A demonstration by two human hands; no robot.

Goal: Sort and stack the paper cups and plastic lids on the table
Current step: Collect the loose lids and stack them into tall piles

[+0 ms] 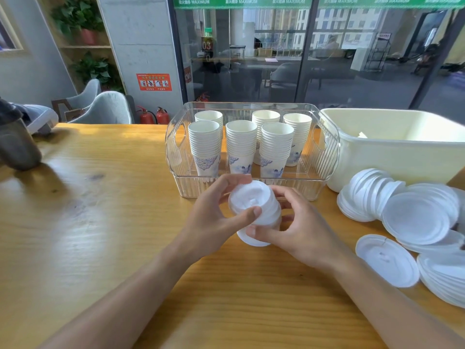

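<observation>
Lids, white plastic and nested into a short stack, sit between both hands just above the wooden counter, in front of the clear bin. The left hand curls round the stack's left side with its thumb pressed on the near rim; the right hand grips the lower right side, thumb under the bottom lid, fingers bent behind. The stack tilts slightly toward the camera.

Just behind it stands a clear ribbed plastic bin holding six upright stacks of paper cups, white with blue patterns, in two rows. Touching or just beside the bin's right wall is a pale cream tub. In front of that tub, on the counter to the right of the hands, lie loose white lids in leaning, overlapping piles, one single lid lying nearest the right forearm. At the far left edge rests a dark blurred object.
</observation>
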